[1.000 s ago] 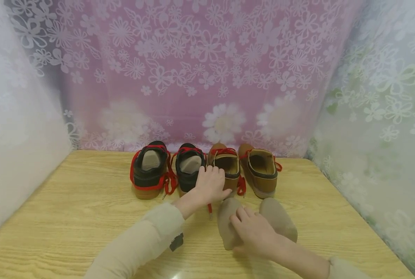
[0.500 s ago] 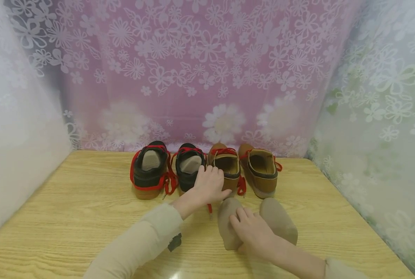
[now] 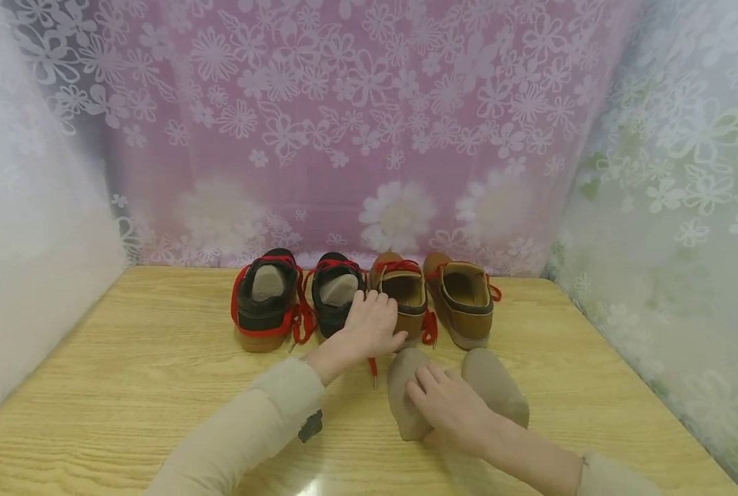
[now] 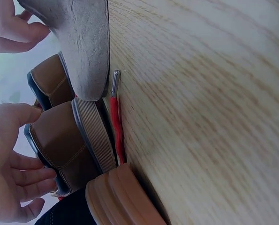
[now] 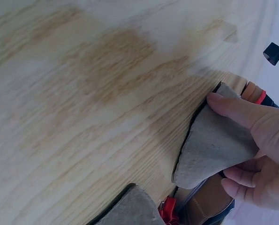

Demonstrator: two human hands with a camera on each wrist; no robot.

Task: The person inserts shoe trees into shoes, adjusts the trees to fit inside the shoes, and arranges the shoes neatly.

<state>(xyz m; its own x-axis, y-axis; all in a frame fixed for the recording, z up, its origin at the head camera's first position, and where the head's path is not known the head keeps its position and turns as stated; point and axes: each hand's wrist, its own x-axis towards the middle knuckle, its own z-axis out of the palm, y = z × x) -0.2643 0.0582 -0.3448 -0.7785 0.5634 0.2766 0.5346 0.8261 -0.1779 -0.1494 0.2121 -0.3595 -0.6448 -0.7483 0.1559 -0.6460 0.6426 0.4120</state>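
My right hand (image 3: 452, 410) grips a beige insole (image 3: 406, 393) with a dark edge; in the right wrist view the thumb lies on one side and the fingers curl at the other. A second beige insole (image 3: 495, 389) lies just to its right on the table. My left hand (image 3: 371, 324) is at the heel of a brown shoe (image 3: 412, 324) with red laces. The left wrist view shows thumb and loosely bent fingers spread along the shoe's collar (image 4: 45, 161). Another brown shoe (image 3: 474, 320) stands to the right.
Two black shoes, one far left (image 3: 263, 320) and one nearer my left hand (image 3: 328, 320), have beige insoles inside and red laces. A loose lace end (image 3: 373, 372) hangs onto the wooden table (image 3: 127, 372). A pink floral cloth (image 3: 344, 138) stands behind.
The view shifts very slightly. Both hands, the insoles and the shoes keep practically the same places.
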